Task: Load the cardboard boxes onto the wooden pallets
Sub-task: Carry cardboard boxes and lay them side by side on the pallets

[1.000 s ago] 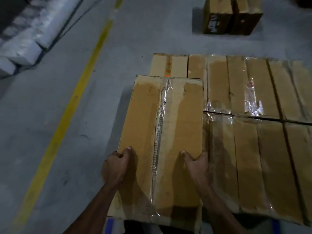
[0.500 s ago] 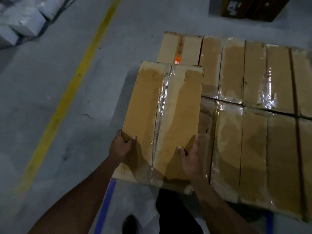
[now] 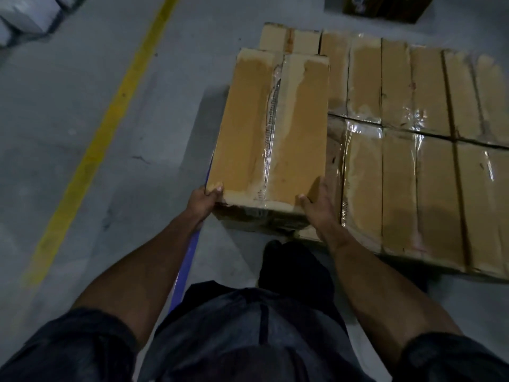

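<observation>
Grey concrete warehouse floor [image 3: 82,86], dim light, a yellow line [image 3: 110,117] running along it on the left. Grip: left hand [image 3: 202,201] clasps the near-left corner of the held cardboard box [image 3: 268,128], thumb over the top edge; right hand [image 3: 316,205] clasps the near-right corner, fingers along its side. The box sits a layer higher than the loaded boxes [image 3: 413,150], at the left edge of that layer — whether it rests fully on them is unclear. Pallet itself hidden. Judgement: stiff, fairly heavy, bulky; the glossy tape is slippery, so hold by the bare cardboard corners. Appearance: long brown carton, clear tape [image 3: 271,119] down the centre seam, scuffed near edge.
</observation>
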`<state>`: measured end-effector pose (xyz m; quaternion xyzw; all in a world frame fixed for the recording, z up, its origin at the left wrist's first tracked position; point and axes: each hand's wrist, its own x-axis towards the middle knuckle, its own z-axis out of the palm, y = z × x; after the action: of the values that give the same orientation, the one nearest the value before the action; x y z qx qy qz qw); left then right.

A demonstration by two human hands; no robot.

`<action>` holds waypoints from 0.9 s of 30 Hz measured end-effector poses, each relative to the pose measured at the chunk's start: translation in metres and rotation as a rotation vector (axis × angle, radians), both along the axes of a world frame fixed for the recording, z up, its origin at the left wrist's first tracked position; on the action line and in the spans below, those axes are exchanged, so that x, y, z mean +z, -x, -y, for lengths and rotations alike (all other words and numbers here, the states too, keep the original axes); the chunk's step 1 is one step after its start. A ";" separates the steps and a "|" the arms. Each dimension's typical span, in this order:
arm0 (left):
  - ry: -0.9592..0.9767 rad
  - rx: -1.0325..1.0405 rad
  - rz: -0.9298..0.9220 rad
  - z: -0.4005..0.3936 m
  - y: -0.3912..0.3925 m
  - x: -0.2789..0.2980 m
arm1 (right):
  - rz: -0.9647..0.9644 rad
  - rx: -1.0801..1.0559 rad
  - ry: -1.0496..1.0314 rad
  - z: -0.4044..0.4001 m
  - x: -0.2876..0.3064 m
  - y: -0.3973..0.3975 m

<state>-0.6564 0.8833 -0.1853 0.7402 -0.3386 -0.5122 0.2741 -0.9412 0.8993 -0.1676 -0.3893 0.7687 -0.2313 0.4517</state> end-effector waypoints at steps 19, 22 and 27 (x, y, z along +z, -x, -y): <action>0.087 -0.048 0.014 0.001 -0.007 0.004 | -0.110 -0.046 -0.017 -0.014 -0.020 -0.018; 0.017 -0.046 0.010 0.007 -0.008 0.008 | -0.111 -0.024 -0.061 -0.007 -0.013 -0.019; -0.112 0.033 0.091 0.039 0.003 0.027 | -0.218 0.047 -0.080 0.022 0.009 -0.023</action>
<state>-0.6593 0.8439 -0.1579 0.7823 -0.3090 -0.4917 0.2252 -0.9180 0.8774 -0.1583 -0.4117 0.8126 -0.1462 0.3858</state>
